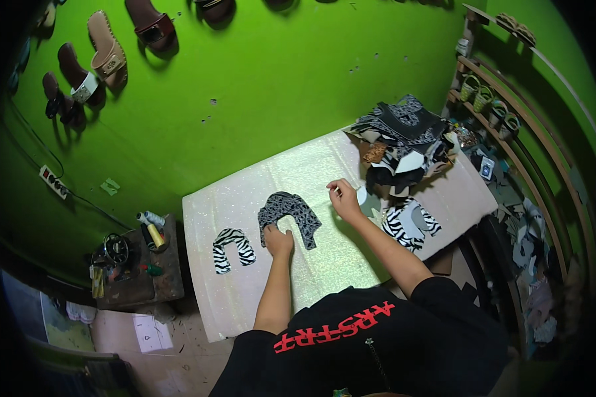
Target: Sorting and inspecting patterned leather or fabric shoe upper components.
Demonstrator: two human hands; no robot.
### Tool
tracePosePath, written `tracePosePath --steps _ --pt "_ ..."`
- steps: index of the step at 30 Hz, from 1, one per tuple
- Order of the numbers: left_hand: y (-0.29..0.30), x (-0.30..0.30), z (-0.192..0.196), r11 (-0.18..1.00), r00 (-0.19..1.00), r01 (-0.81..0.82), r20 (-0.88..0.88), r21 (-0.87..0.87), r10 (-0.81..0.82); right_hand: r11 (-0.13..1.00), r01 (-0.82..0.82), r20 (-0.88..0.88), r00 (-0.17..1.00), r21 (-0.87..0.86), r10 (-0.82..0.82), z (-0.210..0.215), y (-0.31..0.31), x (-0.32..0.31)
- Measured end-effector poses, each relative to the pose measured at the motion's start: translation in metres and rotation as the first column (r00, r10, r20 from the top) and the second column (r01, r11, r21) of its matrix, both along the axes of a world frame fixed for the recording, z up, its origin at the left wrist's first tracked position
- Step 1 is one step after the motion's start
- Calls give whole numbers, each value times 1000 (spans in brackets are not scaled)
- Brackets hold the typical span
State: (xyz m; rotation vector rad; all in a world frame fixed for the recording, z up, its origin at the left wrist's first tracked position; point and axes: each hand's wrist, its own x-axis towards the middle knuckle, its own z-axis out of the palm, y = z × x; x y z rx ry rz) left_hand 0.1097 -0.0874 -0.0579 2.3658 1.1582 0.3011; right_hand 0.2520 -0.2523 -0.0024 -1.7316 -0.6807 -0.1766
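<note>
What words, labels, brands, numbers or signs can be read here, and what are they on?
Black shirt: large red lettering, which I won't copy out.
White paper on the floor: marks too small to read.
Small white card at the right: too blurred.

From head height, the one wide fisheye view looks down past the shirt (430,337), across the nearby worktop (225,205), toward the wall (278,73) beyond.

Sandals (106,45) along green wall (278,79).
</note>
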Motion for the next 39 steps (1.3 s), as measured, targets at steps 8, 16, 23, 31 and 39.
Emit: tracePosePath --steps 8,16,23,31,39 --pt "-47 42 9 981 982 -136 -152 -138 115 950 282 160 940 136 -302 53 -85 44" --pt "-121 98 38 995 991 39 130 -90 -27 859 512 233 836 -4 -497 56 -166 115" --pt "-172 135 69 965 924 247 321 -88 -207 700 632 212 774 -334 -597 54 -198 146" --pt "-197 163 78 964 835 256 487 69 -257 724 543 177 835 -426 -522 71 -214 202" --pt "-223 186 86 965 819 252 515 73 -253 652 297 187 954 -698 -234 85 -219 250"
